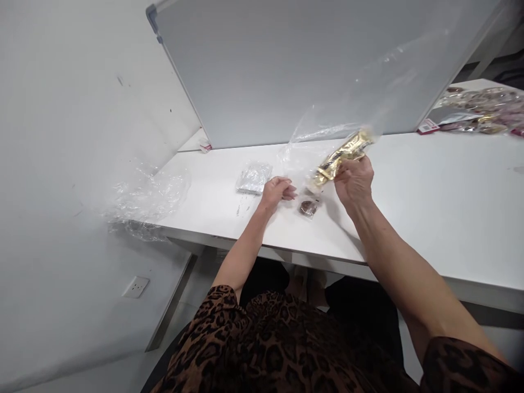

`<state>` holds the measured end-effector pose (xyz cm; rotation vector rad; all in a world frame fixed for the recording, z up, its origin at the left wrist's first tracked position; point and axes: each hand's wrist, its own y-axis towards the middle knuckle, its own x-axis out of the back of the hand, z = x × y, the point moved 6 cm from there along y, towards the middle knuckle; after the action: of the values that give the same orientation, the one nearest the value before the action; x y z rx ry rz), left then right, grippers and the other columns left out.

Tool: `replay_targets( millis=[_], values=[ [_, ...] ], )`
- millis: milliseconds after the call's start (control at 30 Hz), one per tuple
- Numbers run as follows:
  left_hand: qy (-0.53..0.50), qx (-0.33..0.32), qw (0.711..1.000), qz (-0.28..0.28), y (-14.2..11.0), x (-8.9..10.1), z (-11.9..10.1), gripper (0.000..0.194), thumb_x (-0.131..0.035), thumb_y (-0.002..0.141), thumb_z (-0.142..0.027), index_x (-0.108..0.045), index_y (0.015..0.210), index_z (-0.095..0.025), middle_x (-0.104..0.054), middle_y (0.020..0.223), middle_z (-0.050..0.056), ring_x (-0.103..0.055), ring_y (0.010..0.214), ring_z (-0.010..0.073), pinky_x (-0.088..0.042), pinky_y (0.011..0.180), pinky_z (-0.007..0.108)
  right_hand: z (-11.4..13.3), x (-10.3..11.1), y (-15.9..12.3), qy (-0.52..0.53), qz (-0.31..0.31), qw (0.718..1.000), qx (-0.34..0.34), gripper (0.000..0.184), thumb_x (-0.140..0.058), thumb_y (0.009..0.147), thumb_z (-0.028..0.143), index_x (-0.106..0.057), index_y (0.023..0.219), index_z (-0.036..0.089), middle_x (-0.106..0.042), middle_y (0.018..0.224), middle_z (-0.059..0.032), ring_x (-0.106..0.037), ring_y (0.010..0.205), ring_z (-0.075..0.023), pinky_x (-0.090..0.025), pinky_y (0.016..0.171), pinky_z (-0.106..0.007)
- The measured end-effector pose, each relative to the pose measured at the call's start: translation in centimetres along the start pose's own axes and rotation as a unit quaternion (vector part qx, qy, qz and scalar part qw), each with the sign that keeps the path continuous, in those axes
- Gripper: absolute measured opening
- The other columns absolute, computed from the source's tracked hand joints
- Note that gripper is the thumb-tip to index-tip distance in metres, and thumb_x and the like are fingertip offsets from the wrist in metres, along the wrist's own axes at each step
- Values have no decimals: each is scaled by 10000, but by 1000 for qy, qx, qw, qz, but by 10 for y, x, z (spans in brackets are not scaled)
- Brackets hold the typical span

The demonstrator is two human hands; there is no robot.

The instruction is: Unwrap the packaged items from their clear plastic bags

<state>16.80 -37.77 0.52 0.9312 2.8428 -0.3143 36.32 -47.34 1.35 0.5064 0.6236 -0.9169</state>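
My right hand (355,177) is closed around a shiny gold foil packet (346,154) with dark print, held tilted above the table. A large clear plastic bag (309,136) spreads up behind the packet; whether the right hand also grips it, I cannot tell. My left hand (279,192) is near the table with fingers curled together, and what they hold, if anything, is hidden. Between the hands lies a small clear packet (308,208) with something round and brown inside. Just left of my left hand sits a flat stack of silvery clear plastic sleeves (254,177).
Crumpled clear plastic (147,199) hangs over the left end of the white table (442,213), by the wall. A grey board (303,71) stands along the back. Several wrapped packets (487,109) lie in a pile at the far right, behind the board's edge.
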Motion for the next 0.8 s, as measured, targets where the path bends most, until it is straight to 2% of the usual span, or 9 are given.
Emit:
replay_targets(
  millis=[100, 167, 233, 333, 467, 567, 667, 733, 800],
  values=[
    [-84, 22, 996, 21, 1, 9, -5, 34, -712, 873, -167, -678, 874, -159, -718, 703, 0, -677, 570, 106, -528, 669, 248, -5, 0, 1, 31, 20, 994, -107, 209, -666, 630, 185, -559, 802, 234, -636, 798, -8, -642, 730, -176, -626, 657, -337],
    [-137, 35, 989, 54, -1, 12, -8, 74, -706, 880, -211, -704, 933, -158, -770, 828, 43, -736, 691, 142, -575, 774, 292, -7, -5, -2, 26, 59, 985, -163, 169, -627, 640, 226, -593, 805, 225, -656, 783, -33, -625, 677, -192, -621, 612, -370],
    [-174, 55, 978, 102, -4, 11, -11, 239, -691, 916, -345, -721, 1064, -160, -805, 1061, 115, -786, 917, 221, -596, 942, 397, -7, -10, -7, 17, 90, 979, -184, 189, -622, 631, 251, -619, 817, 219, -660, 760, -45, -609, 641, -201, -598, 563, -372],
    [-196, 97, 964, 149, -13, 9, -14, 605, -642, 924, -638, -681, 1299, -165, -743, 1325, 199, -719, 1240, 350, -509, 1134, 572, -6, -20, -14, -4, 144, 972, -187, 226, -645, 577, 227, -619, 802, 224, -648, 721, -39, -577, 613, -192, -538, 494, -333],
    [-197, 124, 958, 168, -21, 2, -19, 819, -600, 902, -772, -588, 1482, -194, -677, 1446, 224, -574, 1455, 391, -413, 1223, 611, -12, -31, -28, -45, 190, 960, -199, 268, -675, 534, 180, -609, 791, 222, -599, 675, -4, -498, 557, -146, -458, 450, -283],
    [-199, 132, 957, 164, -22, -8, -21, 692, -642, 931, -693, -633, 1423, -206, -750, 1314, 188, -665, 1353, 341, -457, 1206, 540, -15, -34, -39, -84, 184, 957, -209, 342, -684, 533, 175, -646, 872, 202, -580, 668, 16, -460, 526, -116, -400, 433, -255],
    [-187, 147, 965, 111, -16, -14, -18, 391, -694, 970, -486, -722, 1183, -159, -796, 962, 114, -788, 962, 245, -567, 1078, 428, -14, -36, -46, -102, 191, 952, -216, 416, -705, 541, 194, -673, 956, 190, -612, 703, 9, -477, 526, -115, -369, 422, -245],
    [-168, 157, 970, 82, -13, -16, -16, 179, -645, 999, -289, -726, 990, -130, -742, 773, 58, -742, 725, 173, -603, 977, 365, -14, -37, -47, -93, 216, 946, -223, 443, -719, 557, 216, -680, 998, 194, -639, 740, -3, -506, 547, -130, -394, 432, -257],
    [-152, 154, 974, 66, -10, -18, -16, 212, -554, 1002, -139, -699, 849, -115, -705, 718, 37, -696, 647, 135, -607, 906, 323, -15, -38, -44, -76, 237, 941, -228, 412, -735, 578, 238, -666, 982, 203, -642, 754, -12, -529, 570, -146, -444, 456, -279]
  ],
)
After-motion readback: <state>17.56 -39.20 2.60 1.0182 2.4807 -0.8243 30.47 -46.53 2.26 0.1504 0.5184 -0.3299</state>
